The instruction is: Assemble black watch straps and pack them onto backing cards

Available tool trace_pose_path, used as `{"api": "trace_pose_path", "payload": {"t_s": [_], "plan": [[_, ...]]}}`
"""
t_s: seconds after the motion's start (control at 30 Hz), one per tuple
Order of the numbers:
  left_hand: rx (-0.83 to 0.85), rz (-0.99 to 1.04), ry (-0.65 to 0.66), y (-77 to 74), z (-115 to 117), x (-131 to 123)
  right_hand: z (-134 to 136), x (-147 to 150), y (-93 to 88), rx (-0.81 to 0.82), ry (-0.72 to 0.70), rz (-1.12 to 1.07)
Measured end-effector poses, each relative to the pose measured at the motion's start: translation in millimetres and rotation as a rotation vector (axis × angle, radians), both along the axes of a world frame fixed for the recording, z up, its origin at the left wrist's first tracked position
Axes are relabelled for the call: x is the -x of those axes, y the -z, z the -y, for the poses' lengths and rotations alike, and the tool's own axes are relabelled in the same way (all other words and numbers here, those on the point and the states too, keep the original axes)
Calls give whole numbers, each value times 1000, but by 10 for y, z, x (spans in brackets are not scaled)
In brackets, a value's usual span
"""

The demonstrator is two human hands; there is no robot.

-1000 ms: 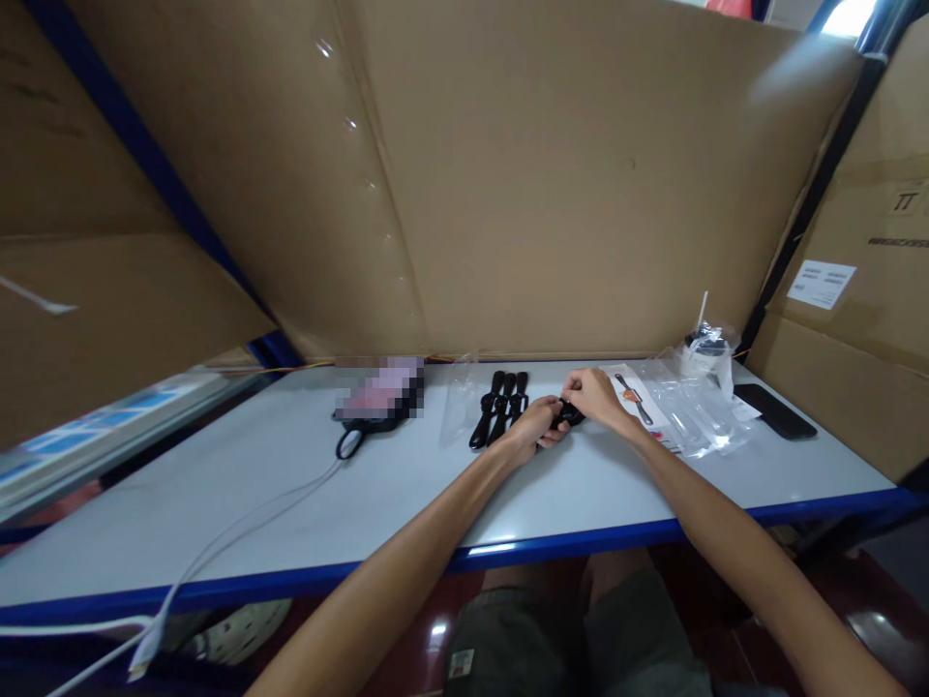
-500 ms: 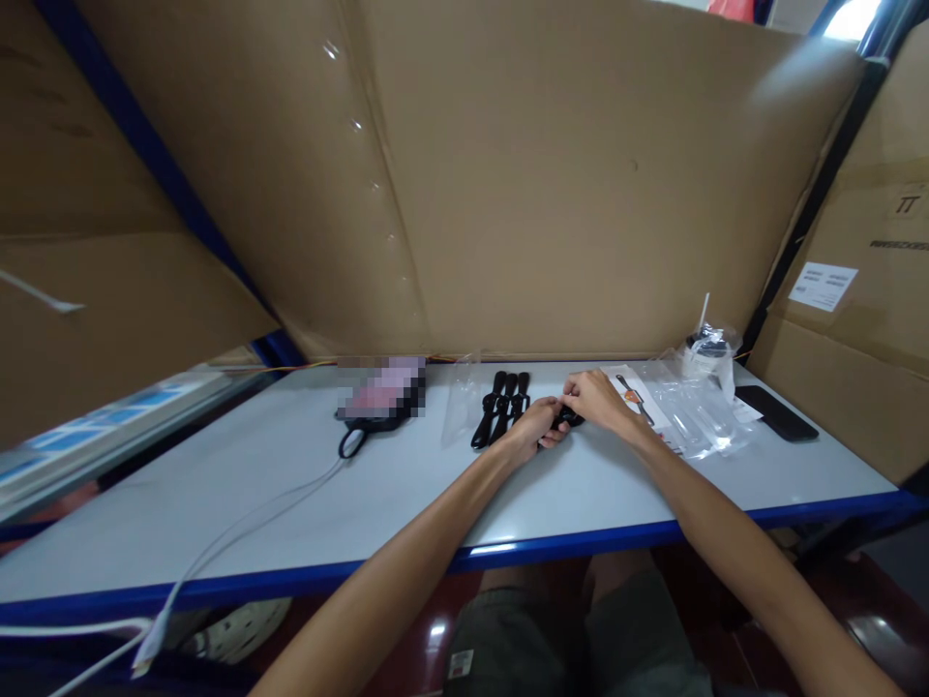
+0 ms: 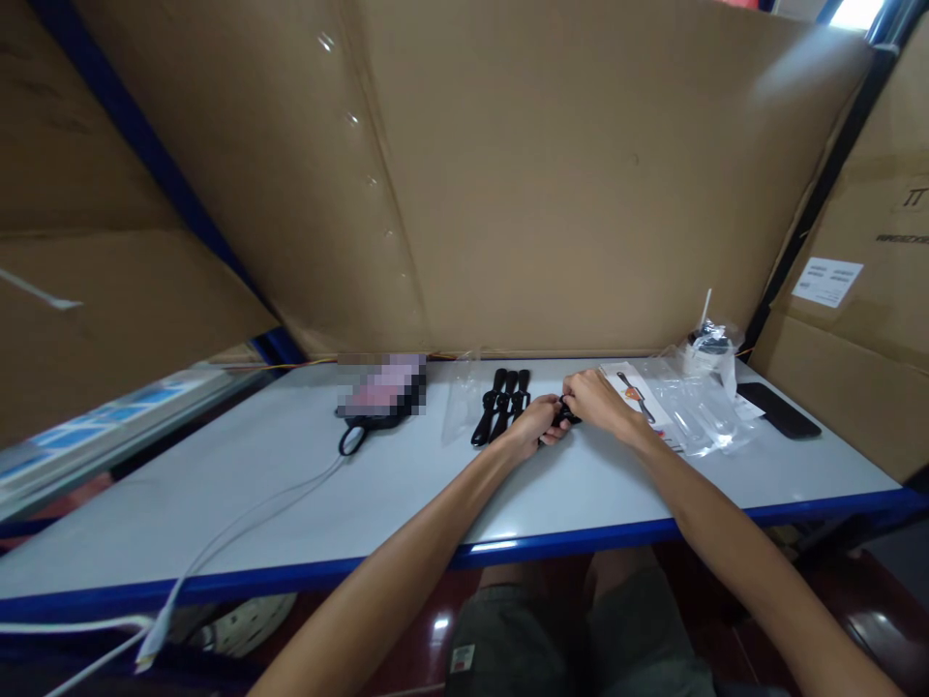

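My left hand (image 3: 535,423) is closed around a black tool (image 3: 566,414) held just above the table. It is mostly hidden by my fingers, and its dark colour matches the tools lying beside it. From the right, my right hand (image 3: 591,399) meets it with fingers bent and pressed on the tool's middle; any small part between the fingertips is hidden. Left of my hands, several black two-handled tools (image 3: 500,405), shaped like spokeshaves, lie side by side on the tabletop. A printed sheet (image 3: 630,392) picturing such a tool lies just beyond my right hand.
Clear plastic packaging (image 3: 693,416) and a wrapped cup with a straw (image 3: 709,350) stand right of the sheet. A dark phone (image 3: 780,410) lies at far right. On the left sits a blurred-out device (image 3: 381,392) with a cable. Cardboard (image 3: 544,194) walls the table's back.
Both hands stay in nearly the same place on the black tool, with the right fingers shifted slightly. The whole view has tilted a little; the other things lie as before.
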State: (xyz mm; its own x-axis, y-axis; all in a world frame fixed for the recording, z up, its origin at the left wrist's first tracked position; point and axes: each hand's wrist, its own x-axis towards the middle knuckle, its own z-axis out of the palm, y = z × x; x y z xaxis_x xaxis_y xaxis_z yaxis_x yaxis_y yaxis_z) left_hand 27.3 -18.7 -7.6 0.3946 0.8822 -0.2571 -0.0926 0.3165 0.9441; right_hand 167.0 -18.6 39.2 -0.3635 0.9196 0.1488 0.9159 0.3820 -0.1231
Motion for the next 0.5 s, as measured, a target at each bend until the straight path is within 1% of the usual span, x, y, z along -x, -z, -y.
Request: {"api": "trace_pose_path", "payload": {"t_s": [0.13,0.33,0.5], "plan": [[7,6,15,2,-7,13,-31,-61,12,-64,-110,-31],[5,19,50,53,-48,38,-84,-145,29,-141,-139,-71],[18,24,49,66,-63,50,-144,-151,61,-116,-168,-98]]}}
